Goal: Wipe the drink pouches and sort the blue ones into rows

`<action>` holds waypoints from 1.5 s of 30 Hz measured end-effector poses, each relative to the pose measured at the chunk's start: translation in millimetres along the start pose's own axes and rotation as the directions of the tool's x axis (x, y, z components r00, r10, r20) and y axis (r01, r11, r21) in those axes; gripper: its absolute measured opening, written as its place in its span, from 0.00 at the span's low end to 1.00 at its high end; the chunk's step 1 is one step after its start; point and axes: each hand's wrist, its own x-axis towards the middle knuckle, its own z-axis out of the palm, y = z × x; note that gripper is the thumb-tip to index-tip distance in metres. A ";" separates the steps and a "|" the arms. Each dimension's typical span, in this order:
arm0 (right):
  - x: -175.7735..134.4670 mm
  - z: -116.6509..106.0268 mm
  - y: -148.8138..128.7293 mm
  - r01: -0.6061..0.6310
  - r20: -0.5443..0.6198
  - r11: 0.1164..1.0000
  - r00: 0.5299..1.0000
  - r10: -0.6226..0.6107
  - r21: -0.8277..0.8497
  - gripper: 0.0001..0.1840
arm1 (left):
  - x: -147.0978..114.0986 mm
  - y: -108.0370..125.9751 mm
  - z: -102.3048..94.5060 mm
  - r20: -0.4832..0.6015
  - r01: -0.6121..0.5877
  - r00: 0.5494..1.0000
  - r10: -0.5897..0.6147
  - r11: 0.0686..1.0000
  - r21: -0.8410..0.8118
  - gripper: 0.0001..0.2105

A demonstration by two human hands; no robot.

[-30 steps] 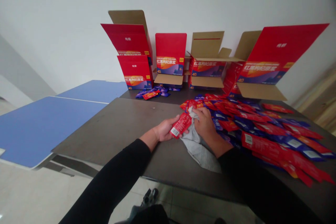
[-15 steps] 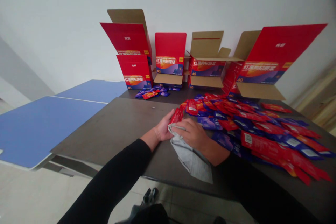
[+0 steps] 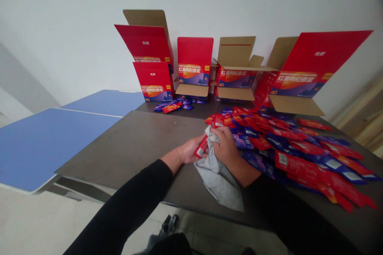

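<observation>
Between my hands, over the dark tabletop, is a red sachet (image 3: 201, 150) with a small white label near its lower end. My left hand (image 3: 190, 149) is closed around it from the left. My right hand (image 3: 226, 146) pinches a grey cloth (image 3: 220, 183), bunched against the sachet's upper end. The cloth's loose part hangs down onto the table below my hands. Just right of my right hand lies a big spread of red and purple sachets (image 3: 281, 129), overlapping each other.
Several red cartons with raised flaps stand along the wall, among them a left carton (image 3: 154, 83) and a right carton (image 3: 299, 79). A small heap of sachets (image 3: 172, 107) lies before the left ones. A blue table (image 3: 68, 139) adjoins the dark table (image 3: 119, 147) on the left.
My right hand with the cloth has moved up and slightly right, from the sachet's lower end to its upper end. The sachet's labelled lower end now shows in my left hand.
</observation>
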 end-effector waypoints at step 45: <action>-2.7 -3.8 -13.6 0.453 0.214 0.885 0.880 -0.424 -0.106 0.18 | -7.4 18.6 1.0 0.185 0.077 0.982 -0.033 0.969 -0.233 0.29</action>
